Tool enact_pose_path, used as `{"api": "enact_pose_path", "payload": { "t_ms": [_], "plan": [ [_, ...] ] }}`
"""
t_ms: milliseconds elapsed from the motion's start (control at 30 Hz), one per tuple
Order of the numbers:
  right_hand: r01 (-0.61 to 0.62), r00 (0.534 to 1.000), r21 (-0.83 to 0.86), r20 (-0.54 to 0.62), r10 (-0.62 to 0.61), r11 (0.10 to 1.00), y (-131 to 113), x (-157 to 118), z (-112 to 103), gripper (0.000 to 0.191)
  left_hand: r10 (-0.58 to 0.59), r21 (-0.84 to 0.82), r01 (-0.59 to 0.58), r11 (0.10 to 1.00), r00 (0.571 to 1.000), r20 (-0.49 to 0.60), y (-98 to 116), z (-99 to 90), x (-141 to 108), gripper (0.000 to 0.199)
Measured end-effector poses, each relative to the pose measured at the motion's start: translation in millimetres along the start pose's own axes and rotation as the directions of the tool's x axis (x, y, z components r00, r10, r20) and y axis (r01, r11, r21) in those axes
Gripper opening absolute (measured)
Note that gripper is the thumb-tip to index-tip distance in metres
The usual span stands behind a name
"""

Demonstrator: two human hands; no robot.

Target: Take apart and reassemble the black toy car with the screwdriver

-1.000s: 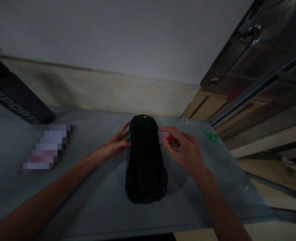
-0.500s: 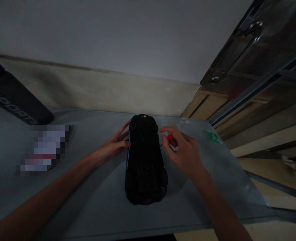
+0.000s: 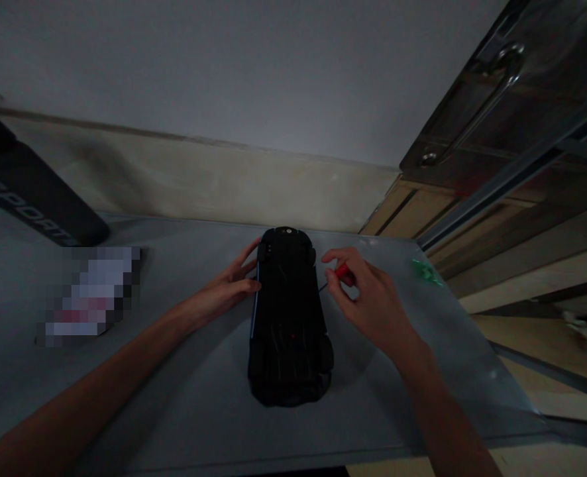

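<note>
A black toy car [image 3: 288, 311] lies upside down on the grey table [image 3: 184, 411], its underside and wheels facing up. My left hand [image 3: 234, 281] rests against the car's left side, thumb and fingers on its edge. To the right of the car, my right hand [image 3: 363, 291] is closed round the red handle of a screwdriver [image 3: 342, 270]. The thin dark shaft points down-left toward the car's right side; whether its tip touches the car I cannot tell.
A dark bottle marked SPORT [image 3: 40, 192] lies at the back left. Below it is a blurred-out flat item [image 3: 92, 291]. A small green plastic piece [image 3: 426, 271] sits near the table's right edge. A wall stands behind, and a metal panel with a handle [image 3: 477, 109] is at the upper right.
My right hand has shifted slightly to the right with the screwdriver, and more of its shaft shows. My left hand and the car are nearly unchanged.
</note>
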State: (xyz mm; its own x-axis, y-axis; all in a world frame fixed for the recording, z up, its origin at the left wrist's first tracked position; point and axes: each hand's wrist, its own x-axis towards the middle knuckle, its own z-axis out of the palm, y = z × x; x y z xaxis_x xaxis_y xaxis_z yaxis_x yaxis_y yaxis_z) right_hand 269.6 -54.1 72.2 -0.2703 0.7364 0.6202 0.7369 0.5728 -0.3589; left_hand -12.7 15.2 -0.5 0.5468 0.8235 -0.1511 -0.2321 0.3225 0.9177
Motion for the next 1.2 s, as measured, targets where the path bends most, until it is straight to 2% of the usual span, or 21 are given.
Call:
{"api": "enact_pose_path", "payload": {
  "t_ms": [100,233,433,600,733,833,933,1100,1200],
  "plan": [
    [-0.030,0.999,-0.037,-0.045,0.028,0.999,-2,-2,3,0.015,-0.003,-0.003,0.003,1.000,1.000,-0.012,-1,-1.0,1,0.120],
    [-0.014,0.997,-0.087,-0.082,0.006,0.996,-5,-3,7,0.015,-0.021,-0.002,0.021,1.000,0.999,-0.028,-2,-1.3,1,0.126],
    [0.022,1.000,0.011,-0.010,-0.022,1.000,-5,0,0,0.031,0.031,0.000,-0.031,1.000,0.999,0.010,0,0.9,-1,0.114],
    [-0.105,0.994,0.067,0.049,0.102,0.992,-4,2,-9,0.019,0.027,0.006,-0.027,1.000,0.999,0.020,-2,-0.7,-1,0.116],
    [-0.181,0.983,0.055,0.012,0.181,0.982,-5,3,-5,0.015,0.020,0.003,-0.020,1.000,0.999,0.031,-7,-6.2,-2,0.112],
    [-0.215,0.972,0.015,-0.089,0.216,0.976,-8,1,5,0.017,0.021,-0.004,-0.020,1.000,0.998,0.057,-11,-10.8,-2,0.113],
    [-0.208,0.965,-0.032,-0.170,0.200,0.978,-10,-3,10,0.015,0.023,-0.021,-0.021,1.000,0.995,0.095,-13,-12.9,-3,0.112],
    [-0.190,0.972,0.035,-0.132,0.193,0.981,-7,-2,1,0.028,0.028,-0.044,-0.024,0.999,0.994,0.108,-14,-12.6,-7,0.110],
    [-0.170,0.980,0.069,-0.096,0.176,0.983,-3,1,-5,0.026,0.019,-0.052,-0.013,0.999,0.994,0.110,-14,-12.4,-7,0.111]
  ]
}}
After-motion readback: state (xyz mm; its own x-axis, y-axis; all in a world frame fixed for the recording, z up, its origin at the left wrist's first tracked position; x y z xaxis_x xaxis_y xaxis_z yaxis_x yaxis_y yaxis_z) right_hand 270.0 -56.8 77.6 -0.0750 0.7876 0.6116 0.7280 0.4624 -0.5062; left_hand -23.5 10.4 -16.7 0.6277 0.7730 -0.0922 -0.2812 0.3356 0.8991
